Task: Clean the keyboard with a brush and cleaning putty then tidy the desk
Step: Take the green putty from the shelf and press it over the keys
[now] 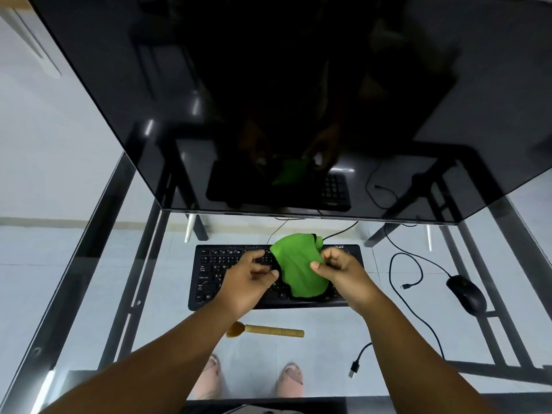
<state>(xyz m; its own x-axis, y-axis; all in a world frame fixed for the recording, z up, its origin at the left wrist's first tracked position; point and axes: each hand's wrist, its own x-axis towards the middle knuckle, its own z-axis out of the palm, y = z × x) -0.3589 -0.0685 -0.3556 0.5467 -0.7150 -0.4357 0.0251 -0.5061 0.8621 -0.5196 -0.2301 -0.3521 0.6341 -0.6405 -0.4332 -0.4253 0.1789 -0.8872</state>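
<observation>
A black keyboard (209,273) lies on the glass desk (343,333) in front of the monitor. A sheet of green cleaning putty (297,264) is stretched over the keyboard's middle and right keys. My left hand (249,282) pinches the putty's left edge. My right hand (339,270) pinches its right edge, fingers curled. A wooden-handled brush (268,330) lies on the glass just in front of the keyboard, bristles pointing left, partly hidden by my left forearm.
A large dark monitor (283,100) fills the upper view and overhangs the desk's back. A black mouse (466,294) sits at the right with its cable. A loose USB cable (358,360) lies at the front right. Feet in slippers show through the glass.
</observation>
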